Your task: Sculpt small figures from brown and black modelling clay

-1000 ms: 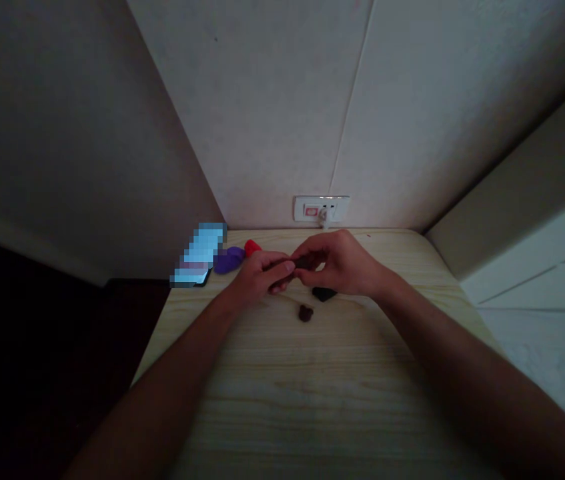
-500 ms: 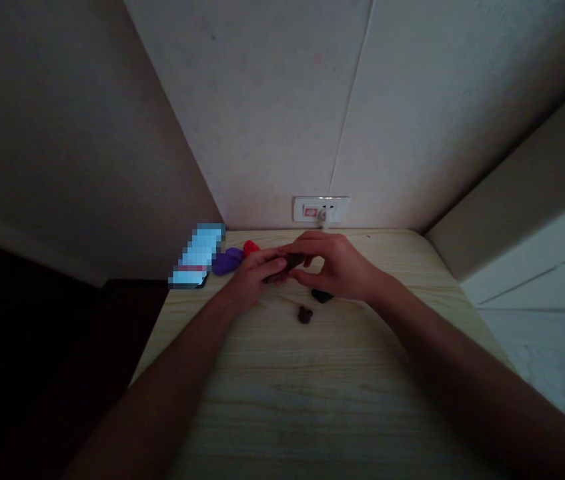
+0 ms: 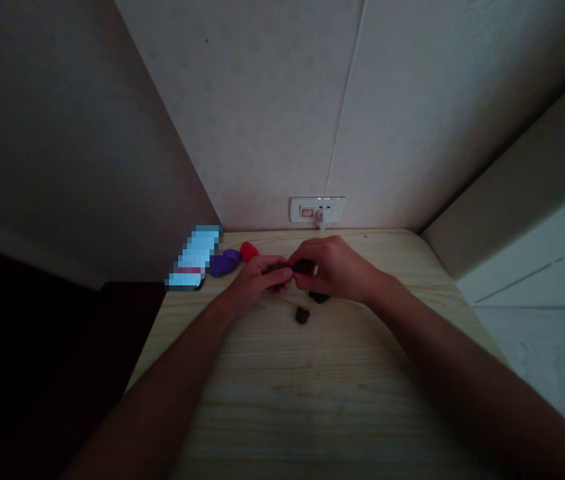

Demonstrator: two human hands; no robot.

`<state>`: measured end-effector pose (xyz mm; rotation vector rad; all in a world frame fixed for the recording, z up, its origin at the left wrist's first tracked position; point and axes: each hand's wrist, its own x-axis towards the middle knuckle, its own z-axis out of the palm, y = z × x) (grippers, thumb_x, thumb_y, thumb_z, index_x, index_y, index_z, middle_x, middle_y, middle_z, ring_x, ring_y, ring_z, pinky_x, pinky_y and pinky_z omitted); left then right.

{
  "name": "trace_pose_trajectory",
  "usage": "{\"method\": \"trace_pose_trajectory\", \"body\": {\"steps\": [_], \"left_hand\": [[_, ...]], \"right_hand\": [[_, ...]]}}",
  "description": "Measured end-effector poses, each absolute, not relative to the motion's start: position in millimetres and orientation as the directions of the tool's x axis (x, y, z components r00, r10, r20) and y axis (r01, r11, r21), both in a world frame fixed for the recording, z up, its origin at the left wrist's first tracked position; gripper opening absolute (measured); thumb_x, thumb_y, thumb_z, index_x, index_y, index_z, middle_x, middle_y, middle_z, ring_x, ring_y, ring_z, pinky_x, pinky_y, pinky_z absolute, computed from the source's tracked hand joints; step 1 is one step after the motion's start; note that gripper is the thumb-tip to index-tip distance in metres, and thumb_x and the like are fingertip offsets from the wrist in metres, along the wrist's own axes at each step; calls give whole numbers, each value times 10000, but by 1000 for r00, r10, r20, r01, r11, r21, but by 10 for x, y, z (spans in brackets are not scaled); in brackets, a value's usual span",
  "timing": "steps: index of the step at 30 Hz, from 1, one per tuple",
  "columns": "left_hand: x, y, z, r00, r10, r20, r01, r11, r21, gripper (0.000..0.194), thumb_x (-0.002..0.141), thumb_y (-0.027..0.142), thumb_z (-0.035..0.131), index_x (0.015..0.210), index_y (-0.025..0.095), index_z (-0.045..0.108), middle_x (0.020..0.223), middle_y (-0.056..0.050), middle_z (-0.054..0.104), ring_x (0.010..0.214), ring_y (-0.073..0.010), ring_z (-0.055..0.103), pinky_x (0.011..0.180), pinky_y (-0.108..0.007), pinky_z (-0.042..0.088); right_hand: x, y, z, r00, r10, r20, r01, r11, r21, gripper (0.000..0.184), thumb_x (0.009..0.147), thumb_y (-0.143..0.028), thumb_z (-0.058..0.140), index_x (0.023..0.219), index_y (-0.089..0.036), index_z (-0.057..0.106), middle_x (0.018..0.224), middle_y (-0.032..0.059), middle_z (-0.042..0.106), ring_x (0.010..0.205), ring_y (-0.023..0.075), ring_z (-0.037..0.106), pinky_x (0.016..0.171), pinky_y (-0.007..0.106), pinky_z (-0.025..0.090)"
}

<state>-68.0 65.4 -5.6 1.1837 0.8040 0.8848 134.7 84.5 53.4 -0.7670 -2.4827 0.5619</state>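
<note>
Over the far half of the wooden table, my left hand (image 3: 258, 279) and my right hand (image 3: 338, 267) meet fingertip to fingertip. Both are closed on a dark brown piece of modelling clay (image 3: 304, 267), pinched between thumbs and fingers and partly hidden by them. On the tabletop just below lies a small brown clay lump (image 3: 302, 315) with little bumps on its edge. A black piece (image 3: 319, 297) shows partly from under my right hand. Left of my left hand are a purple clay lump (image 3: 225, 263) and a red one (image 3: 249, 251).
A phone (image 3: 193, 259) with a lit, blurred-out screen stands at the table's far left edge. On the wall behind the table (image 3: 282, 400) is a socket (image 3: 317, 211) with a white plug in it. A white cabinet (image 3: 522, 227) stands at the right.
My right hand's fingers have closed in on the brown clay and now meet my left fingertips. More of the clay is covered. The view has shifted slightly.
</note>
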Motion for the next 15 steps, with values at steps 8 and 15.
{"method": "trace_pose_trajectory", "body": {"steps": [8, 15], "left_hand": [[-673, 656, -113, 417, 908, -50, -194, 142, 971, 275, 769, 381, 787, 848, 123, 731, 676, -9, 618, 601, -119, 554, 570, -245, 423], [-682, 658, -105, 365, 930, -43, -371, 188, 909, 373, 699, 283, 850, 1023, 156, 715, 906, -54, 733, 645, -157, 655, 590, -296, 535]], "right_hand": [[1310, 835, 438, -643, 682, 348, 448, 704, -552, 112, 796, -232, 731, 828, -125, 741, 704, 24, 677, 594, 110, 569, 575, 217, 382], [1368, 928, 388, -543, 788, 291, 427, 557, -712, 112, 786, -218, 678, 843, -132, 722, 678, 12, 684, 602, 123, 597, 574, 226, 408]]}}
